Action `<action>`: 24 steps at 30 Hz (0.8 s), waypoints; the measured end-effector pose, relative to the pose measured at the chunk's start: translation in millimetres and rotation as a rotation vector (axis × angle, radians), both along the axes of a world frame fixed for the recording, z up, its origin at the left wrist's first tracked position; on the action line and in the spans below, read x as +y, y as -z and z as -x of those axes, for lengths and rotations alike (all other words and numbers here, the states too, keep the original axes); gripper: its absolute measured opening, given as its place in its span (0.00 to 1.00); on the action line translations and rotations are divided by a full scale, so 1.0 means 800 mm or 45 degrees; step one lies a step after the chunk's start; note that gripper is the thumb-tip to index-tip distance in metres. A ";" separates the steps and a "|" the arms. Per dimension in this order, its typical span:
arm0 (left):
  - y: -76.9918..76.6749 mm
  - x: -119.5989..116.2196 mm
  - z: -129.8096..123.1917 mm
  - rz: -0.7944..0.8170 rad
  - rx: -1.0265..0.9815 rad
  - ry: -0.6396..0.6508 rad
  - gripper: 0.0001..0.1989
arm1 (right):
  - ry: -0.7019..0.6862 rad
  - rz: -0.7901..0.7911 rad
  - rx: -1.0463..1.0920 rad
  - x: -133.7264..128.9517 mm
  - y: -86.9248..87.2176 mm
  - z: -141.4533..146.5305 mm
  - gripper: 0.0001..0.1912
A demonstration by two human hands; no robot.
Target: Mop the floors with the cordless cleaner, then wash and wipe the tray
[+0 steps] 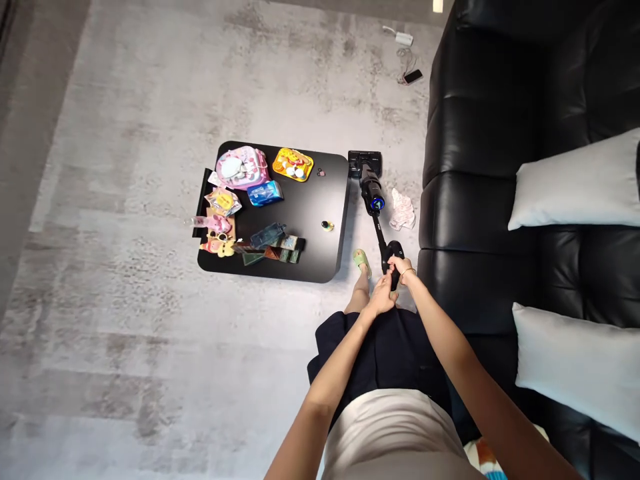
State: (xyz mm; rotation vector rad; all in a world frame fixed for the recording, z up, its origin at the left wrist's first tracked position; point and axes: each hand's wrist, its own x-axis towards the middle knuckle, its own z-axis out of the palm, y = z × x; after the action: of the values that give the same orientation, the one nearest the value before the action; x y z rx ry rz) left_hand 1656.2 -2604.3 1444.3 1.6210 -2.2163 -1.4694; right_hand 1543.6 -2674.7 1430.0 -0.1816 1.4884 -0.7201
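A black stick vacuum cleaner [371, 190] with a lit blue ring stands on the rug, its wide head beside the right edge of the low black table [320, 257]. My right hand [401, 267], with a bracelet at the wrist, is wrapped round the handle. Just below and to the left, my left hand [383, 295] is closed on the same handle near its lower end. Both hands are close together, in front of my dark shorts. A crumpled pink and white cloth [402, 209] lies on the rug right of the vacuum.
Toys, a pink bag [243, 168], a blue packet [265, 193] and a yellow tray [293, 165] sit on the table. A black sofa [470, 213] with pale cushions [575, 183] borders the right. A phone [413, 77] with cables lies on the rug farther off.
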 end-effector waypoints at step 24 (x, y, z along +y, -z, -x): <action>-0.093 -0.526 0.061 -0.294 0.025 -0.317 0.22 | -0.744 0.085 0.495 -0.490 -0.068 0.102 0.09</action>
State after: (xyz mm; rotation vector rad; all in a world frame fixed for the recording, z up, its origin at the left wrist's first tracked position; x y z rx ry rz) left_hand 1607.5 -3025.1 1518.6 1.8564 -1.8079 -1.7077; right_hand 1462.1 -3066.8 1484.7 -0.8081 1.6613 -0.2646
